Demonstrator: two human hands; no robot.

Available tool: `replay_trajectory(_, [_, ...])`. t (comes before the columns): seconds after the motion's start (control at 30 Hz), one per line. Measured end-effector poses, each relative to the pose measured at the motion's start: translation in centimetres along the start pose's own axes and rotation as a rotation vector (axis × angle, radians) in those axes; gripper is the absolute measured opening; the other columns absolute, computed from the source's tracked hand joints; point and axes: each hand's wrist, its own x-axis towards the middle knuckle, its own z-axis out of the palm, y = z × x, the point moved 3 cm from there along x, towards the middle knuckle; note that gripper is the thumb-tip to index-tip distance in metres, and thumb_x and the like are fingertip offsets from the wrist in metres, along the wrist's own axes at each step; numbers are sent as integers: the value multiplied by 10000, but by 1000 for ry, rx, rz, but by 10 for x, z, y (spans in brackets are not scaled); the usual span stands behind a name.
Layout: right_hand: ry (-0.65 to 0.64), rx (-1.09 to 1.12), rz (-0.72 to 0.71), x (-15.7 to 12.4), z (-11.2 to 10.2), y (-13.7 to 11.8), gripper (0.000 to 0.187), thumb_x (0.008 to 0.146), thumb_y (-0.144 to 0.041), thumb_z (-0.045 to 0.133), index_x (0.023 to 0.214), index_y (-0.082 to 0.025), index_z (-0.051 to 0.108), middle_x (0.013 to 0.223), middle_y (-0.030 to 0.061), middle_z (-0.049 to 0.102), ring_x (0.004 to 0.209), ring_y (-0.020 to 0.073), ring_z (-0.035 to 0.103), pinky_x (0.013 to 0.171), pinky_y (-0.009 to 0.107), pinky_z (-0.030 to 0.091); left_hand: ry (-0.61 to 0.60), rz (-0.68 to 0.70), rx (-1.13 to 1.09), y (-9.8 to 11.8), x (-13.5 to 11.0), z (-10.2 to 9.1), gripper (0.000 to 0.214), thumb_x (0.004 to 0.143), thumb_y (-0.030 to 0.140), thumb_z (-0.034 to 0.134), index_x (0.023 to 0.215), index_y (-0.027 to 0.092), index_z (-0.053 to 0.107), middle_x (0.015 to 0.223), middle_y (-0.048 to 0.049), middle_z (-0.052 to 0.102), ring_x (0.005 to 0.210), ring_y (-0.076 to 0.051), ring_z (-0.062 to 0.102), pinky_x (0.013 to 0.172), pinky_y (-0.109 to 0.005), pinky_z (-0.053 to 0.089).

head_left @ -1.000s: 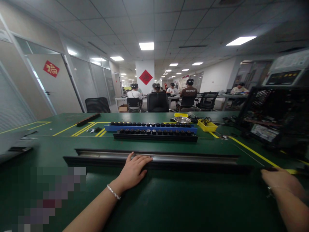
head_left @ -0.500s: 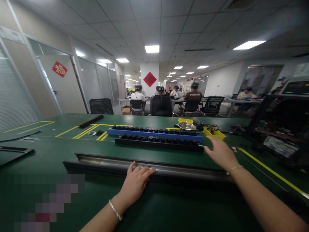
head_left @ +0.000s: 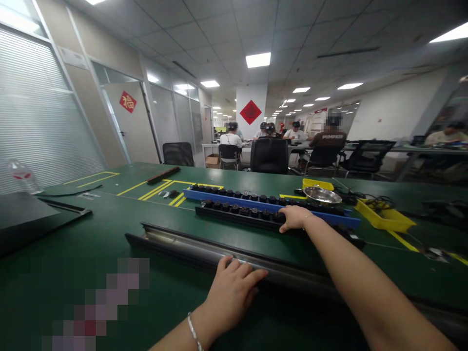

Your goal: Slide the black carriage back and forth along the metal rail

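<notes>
A long black metal channel (head_left: 175, 246) lies across the green table in front of me, its inside shiny. My left hand (head_left: 234, 287) holds it at its near wall, with the fingers over the top and the thumb low on the near side. Beyond it, my right hand (head_left: 294, 218) reaches over a black rail (head_left: 219, 214) that carries a row of small black parts. Thumb and index finger are apart there, right beside one of these parts; whether they touch it I cannot tell. Behind stands a blue rail (head_left: 204, 196) with a similar row.
Right of the rails are a metal bowl (head_left: 322, 195) and a yellow tray (head_left: 387, 219) with black cables. A brown strip (head_left: 163, 175) lies at the far left, near yellow tape lines. A dark frame (head_left: 78, 212) and a clear bottle (head_left: 24, 176) are at left. People sit in the background.
The view has turned to the left. My right hand has moved left from beyond the rails' right end onto the black rail. My left hand stays on the channel.
</notes>
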Motion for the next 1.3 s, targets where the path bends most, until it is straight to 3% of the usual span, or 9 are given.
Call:
replay_trajectory(0.13, [-77, -41, -13, 3, 5, -4, 836, 484, -557, 710, 1199, -167, 522, 1145, 150, 601, 1009, 297, 583, 814, 374, 451, 0, -6, 18, 2, 3, 0, 394, 851, 313, 520, 1227, 392, 429, 1022, 38, 597, 935, -177, 496, 911, -408, 278])
replay_trajectory(0.27, [-9, -63, -55, -10, 1, -12, 768, 548, -591, 650, 1183, -175, 538, 1151, 130, 604, 1022, 290, 575, 816, 365, 444, 25, -22, 75, 2, 10, 4, 340, 879, 298, 468, 1210, 376, 448, 981, 14, 598, 906, -193, 491, 834, -402, 306])
replay_trajectory(0.43, [83, -107, -24, -28, -19, -17, 708, 586, -662, 575, 1122, -199, 592, 1102, 125, 630, 986, 309, 586, 775, 385, 450, 26, 5, 131, 1, 14, 4, 301, 899, 306, 435, 1193, 362, 465, 947, 7, 585, 886, -177, 491, 821, -381, 316])
replay_trajectory(0.63, [145, -72, 26, -54, -47, -19, 768, 594, -699, 535, 1166, -188, 580, 1134, 134, 615, 1013, 328, 567, 790, 401, 444, 43, 15, 182, -2, 20, 6, 280, 902, 304, 424, 1173, 348, 484, 951, -1, 569, 902, -180, 490, 858, -397, 319])
replay_trajectory(0.87, [197, -103, 6, -98, -77, -42, 751, 576, -678, 571, 1165, -212, 579, 1131, 104, 623, 1005, 314, 572, 789, 378, 439, 89, 36, 175, -15, 56, 16, 302, 872, 298, 478, 1173, 316, 492, 1028, -16, 589, 988, -207, 497, 932, -447, 312])
replay_trajectory(1.03, [180, -65, -57, -127, -74, -66, 659, 595, -651, 578, 1107, -237, 600, 1078, 85, 644, 956, 295, 591, 755, 363, 444, 51, 18, 147, -19, 83, 20, 334, 873, 216, 414, 1189, 246, 519, 1180, -78, 574, 1115, -257, 465, 981, -494, 277])
replay_trajectory(1.13, [174, -43, -50, -142, -62, -79, 641, 582, -650, 590, 1089, -257, 599, 1074, 69, 646, 950, 293, 592, 741, 358, 447, 29, 43, 125, -5, 76, 22, 423, 874, 158, 350, 1285, 202, 441, 1235, -102, 551, 1125, -233, 475, 982, -426, 308])
replay_trajectory(1.23, [159, -15, -83, -153, -48, -92, 611, 581, -621, 607, 1070, -254, 603, 1063, 65, 651, 943, 285, 594, 744, 351, 447, -31, 116, 93, 15, 45, 21, 379, 829, 180, 433, 1195, 210, 530, 1138, -85, 613, 1023, -228, 546, 900, -371, 399])
replay_trajectory(1.3, [154, -1, -105, -159, -38, -101, 605, 584, -597, 615, 1080, -251, 596, 1058, 66, 651, 943, 278, 595, 748, 344, 446, -52, 280, 30, 29, 19, 17, 341, 822, 206, 466, 1149, 251, 550, 1097, -40, 627, 1017, -201, 551, 882, -335, 421])
